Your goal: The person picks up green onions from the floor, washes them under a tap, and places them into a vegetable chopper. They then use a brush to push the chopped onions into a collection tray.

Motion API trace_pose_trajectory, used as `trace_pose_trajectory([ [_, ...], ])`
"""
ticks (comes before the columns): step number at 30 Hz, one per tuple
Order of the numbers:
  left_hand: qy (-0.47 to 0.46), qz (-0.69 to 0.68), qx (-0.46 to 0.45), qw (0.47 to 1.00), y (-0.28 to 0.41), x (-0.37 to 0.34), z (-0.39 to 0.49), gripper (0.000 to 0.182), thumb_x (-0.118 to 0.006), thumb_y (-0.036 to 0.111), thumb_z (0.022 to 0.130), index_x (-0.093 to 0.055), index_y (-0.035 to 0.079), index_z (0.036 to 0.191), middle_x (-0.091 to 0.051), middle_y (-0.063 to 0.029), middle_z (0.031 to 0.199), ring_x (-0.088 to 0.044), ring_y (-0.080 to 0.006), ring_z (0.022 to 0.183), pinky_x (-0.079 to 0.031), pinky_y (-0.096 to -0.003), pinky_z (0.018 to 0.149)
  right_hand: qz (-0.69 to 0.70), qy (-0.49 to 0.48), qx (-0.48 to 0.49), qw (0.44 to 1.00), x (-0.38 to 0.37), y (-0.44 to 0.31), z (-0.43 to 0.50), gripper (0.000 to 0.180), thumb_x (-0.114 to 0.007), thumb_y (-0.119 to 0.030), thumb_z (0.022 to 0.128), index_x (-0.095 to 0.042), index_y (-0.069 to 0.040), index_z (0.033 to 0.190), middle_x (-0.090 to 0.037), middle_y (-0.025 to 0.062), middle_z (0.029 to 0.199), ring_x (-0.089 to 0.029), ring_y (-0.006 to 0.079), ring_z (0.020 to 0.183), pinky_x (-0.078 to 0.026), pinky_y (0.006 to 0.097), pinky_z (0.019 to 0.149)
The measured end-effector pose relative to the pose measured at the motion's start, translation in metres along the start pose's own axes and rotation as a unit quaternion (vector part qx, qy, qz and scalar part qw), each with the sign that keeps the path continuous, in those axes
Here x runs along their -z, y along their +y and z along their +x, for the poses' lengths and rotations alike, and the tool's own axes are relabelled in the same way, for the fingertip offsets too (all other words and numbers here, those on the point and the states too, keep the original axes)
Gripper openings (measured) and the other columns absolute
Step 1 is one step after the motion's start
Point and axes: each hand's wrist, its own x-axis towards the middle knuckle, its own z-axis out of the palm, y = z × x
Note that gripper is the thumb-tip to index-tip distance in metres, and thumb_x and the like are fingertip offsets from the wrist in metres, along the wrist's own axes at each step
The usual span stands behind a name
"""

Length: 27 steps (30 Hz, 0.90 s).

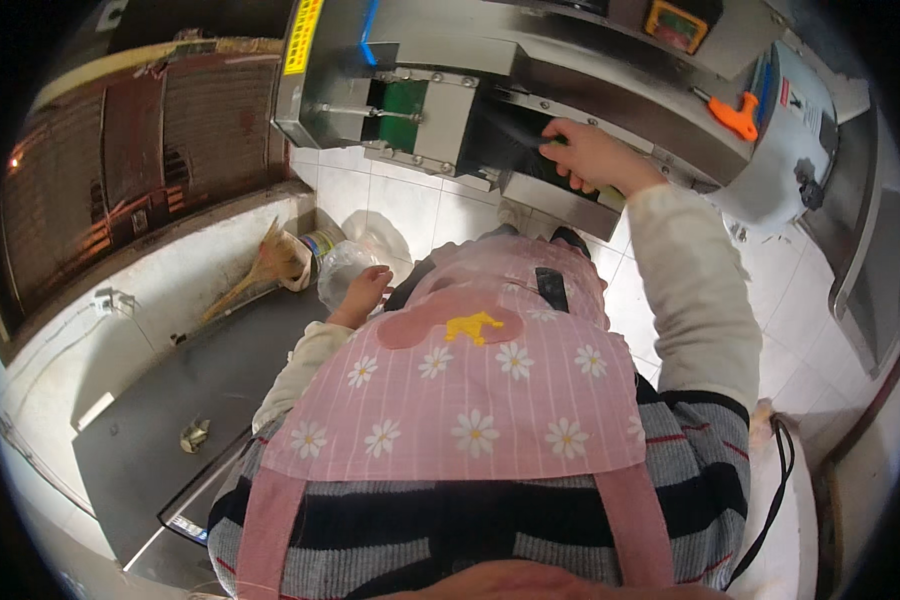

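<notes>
My right hand reaches over the dark opening of a steel machine with green belt parts. Its thumb and fingers pinch a thin dark item, blurred and too unclear to name. My left hand hangs at my left side, beside a clear plastic bag; its fingers are partly curled and touch the bag's area, but whether they grip it is not plain. A pink apron with daisies covers my front.
An orange-handled tool lies on the machine's right end, by a grey motor housing. A straw broom and a tub stand near the left wall. A dark tabletop is at my left. White tiles cover the floor.
</notes>
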Motion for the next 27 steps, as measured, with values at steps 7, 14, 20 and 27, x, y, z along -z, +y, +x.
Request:
trace_pose_trajectory([
  [7,0.018,0.066,-0.118,0.991,-0.059,-0.024,0.018,0.041,-0.059,0.032,0.089,-0.06,0.001,0.117,-0.067,-0.0147,0.1,-0.064,-0.0192,0.085,-0.05,-0.0319,0.07,-0.312,-0.116,-0.03,0.942,0.031,-0.042,-0.003,0.03,-0.054,-0.025,0.088,-0.055,-0.005,0.11,-0.058,0.0113,0.068,-0.057,0.0193,0.057,-0.044,0.0367,0.052],
  [14,0.001,-0.073,-0.007,0.997,-0.052,-0.028,0.034,0.046,-0.062,0.029,0.086,-0.055,0.002,0.123,-0.066,-0.0125,0.099,-0.064,-0.0177,0.077,-0.05,-0.031,0.061,-0.398,-0.045,-0.227,0.888,0.098,-0.088,-0.122,0.028,-0.059,-0.023,0.088,-0.056,-0.01,0.113,-0.054,0.0043,0.065,-0.052,0.0119,0.054,-0.046,0.0293,0.05],
  [20,-0.013,-0.036,-0.012,0.999,-0.017,-0.02,0.043,0.043,-0.06,0.027,0.088,-0.055,0.001,0.122,-0.066,-0.0099,0.097,-0.064,-0.017,0.08,-0.049,-0.0298,0.064,-0.27,-0.011,-0.033,0.962,0.011,-0.016,-0.066,0.03,-0.057,-0.027,0.088,-0.055,-0.009,0.113,-0.063,0.0146,0.081,-0.06,0.0224,0.062,-0.048,0.0375,0.057],
  [27,0.002,0.076,-0.111,0.991,-0.022,-0.019,0.063,0.038,-0.057,0.026,0.091,-0.056,0.002,0.12,-0.066,-0.0109,0.103,-0.064,-0.0188,0.079,-0.049,-0.0318,0.065,-0.316,0.093,-0.254,0.91,0.062,-0.003,-0.219,0.03,-0.064,-0.025,0.084,-0.058,-0.007,0.108,-0.061,0.007,0.071,-0.059,0.0139,0.057,-0.046,0.0289,0.048],
])
